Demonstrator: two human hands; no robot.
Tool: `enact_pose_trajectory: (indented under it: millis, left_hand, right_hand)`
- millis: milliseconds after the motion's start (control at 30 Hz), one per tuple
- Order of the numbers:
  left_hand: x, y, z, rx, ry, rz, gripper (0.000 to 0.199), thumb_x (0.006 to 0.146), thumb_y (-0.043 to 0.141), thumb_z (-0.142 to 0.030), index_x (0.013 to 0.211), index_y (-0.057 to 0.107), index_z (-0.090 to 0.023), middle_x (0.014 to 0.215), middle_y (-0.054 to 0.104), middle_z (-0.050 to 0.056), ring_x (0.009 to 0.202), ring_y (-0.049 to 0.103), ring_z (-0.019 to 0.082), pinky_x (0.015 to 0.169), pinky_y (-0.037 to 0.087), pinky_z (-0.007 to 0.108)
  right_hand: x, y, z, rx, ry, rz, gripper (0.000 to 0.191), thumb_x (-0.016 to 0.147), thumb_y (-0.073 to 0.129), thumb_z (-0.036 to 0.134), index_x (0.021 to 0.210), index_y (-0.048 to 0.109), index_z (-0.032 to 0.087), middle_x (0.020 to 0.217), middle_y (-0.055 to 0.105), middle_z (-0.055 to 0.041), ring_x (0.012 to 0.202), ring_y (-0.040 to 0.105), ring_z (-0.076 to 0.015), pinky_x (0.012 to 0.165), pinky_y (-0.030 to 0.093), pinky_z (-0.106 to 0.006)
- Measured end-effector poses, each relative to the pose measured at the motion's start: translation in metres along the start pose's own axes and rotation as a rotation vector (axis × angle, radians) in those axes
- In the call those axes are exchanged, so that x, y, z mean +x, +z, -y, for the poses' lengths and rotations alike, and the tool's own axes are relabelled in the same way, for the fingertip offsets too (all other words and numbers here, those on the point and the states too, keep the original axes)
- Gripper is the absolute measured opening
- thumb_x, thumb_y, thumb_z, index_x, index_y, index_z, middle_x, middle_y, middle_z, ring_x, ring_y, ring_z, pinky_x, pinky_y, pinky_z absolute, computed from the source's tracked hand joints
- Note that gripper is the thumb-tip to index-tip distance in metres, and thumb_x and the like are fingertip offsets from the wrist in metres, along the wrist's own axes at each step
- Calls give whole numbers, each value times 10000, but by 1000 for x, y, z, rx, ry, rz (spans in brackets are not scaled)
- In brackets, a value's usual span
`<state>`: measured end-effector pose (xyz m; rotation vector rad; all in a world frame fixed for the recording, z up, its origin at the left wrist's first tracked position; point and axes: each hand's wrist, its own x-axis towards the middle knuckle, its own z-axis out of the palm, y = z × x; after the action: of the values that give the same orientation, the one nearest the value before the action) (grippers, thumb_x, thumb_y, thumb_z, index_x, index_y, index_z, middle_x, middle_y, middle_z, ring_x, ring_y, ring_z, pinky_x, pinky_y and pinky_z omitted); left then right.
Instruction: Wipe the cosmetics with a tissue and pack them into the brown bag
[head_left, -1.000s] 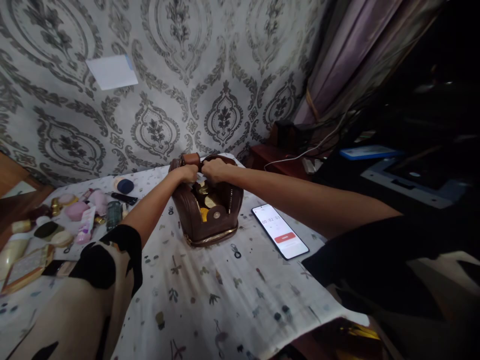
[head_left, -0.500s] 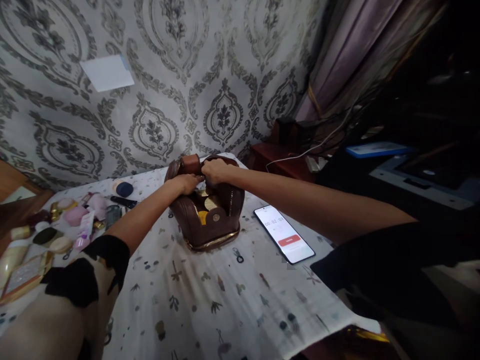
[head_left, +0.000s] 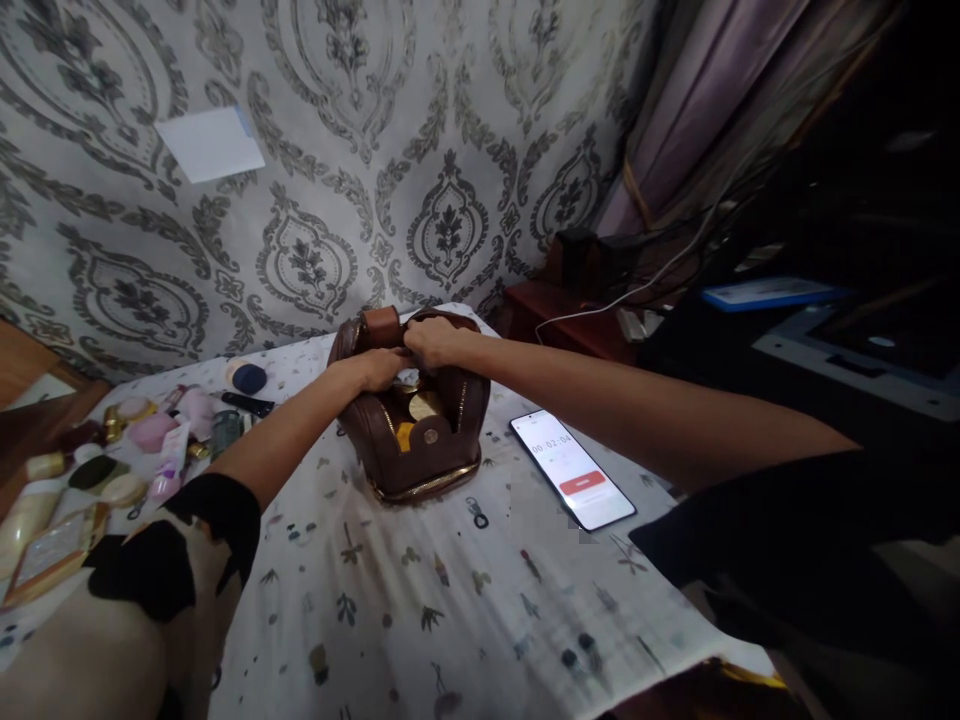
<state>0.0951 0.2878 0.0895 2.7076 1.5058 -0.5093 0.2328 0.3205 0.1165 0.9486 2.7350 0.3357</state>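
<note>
An unzipped dark brown bag (head_left: pixel 375 430) stands on the patterned white cloth, with gold round items (head_left: pixel 425 405) and a yellow item (head_left: pixel 405 436) inside. My left hand (head_left: pixel 384 368) reaches over its left side into the opening; its fingertips are partly hidden there, beside something whitish. My right hand (head_left: pixel 429 342) is closed at the back rim of the bag, its fingers curled against the edge. What the right fingers grip is too small to make out.
Cosmetics and sponges (head_left: pixel 152 430) lie on the cloth (head_left: pixel 390 600) at the left. A lit phone (head_left: pixel 574 470) showing a timer rests right of the bag. Behind stands a patterned wall (head_left: pixel 450 120); a white cable (head_left: pixel 645 290) runs at the right.
My left hand has shifted slightly within the bag's opening, and more of the whitish thing beside its fingers shows. The right hand stays at the rim.
</note>
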Motion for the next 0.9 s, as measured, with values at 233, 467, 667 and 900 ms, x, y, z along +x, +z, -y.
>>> enact_pose_trajectory:
  millis: [233, 467, 667, 900]
  left_hand:
    - [-8, -2, -3, 20, -59, 12, 747, 746, 496, 28, 1426, 468, -281, 1524, 428, 86, 1236, 590, 224, 953, 507, 257]
    - [-11, -1, -4, -77, -75, -27, 686, 728, 529, 28, 1352, 550, -256, 1477, 498, 80, 1246, 590, 239, 1015, 482, 284]
    - [-12, -11, -10, -83, -151, -81, 536, 764, 515, 12, 1255, 606, -181, 1337, 630, 88, 1233, 595, 190, 1011, 454, 227]
    - [-26, -38, -10, -68, -239, -58, 275, 809, 527, -94, 1015, 710, -98, 1070, 738, 151, 992, 696, 223, 817, 509, 224]
  right_hand:
    - [5, 2, 3, -16, 30, -14, 365, 856, 612, 126, 1212, 647, 54, 1241, 635, -221, 1123, 642, -304, 885, 537, -322]
    - [5, 5, 6, -2, -79, -24, 374, 836, 635, 86, 1209, 653, 75, 1268, 622, -200, 1162, 622, -287, 956, 507, -328]
    - [10, 5, 1, 2, -66, 3, 449, 745, 761, 112, 1177, 664, 39, 1218, 656, -201, 1126, 636, -287, 932, 505, -314]
    - [-1, 2, -2, 1, -40, -21, 377, 846, 634, 117, 1221, 649, 75, 1256, 646, -181, 1167, 615, -259, 949, 487, -291]
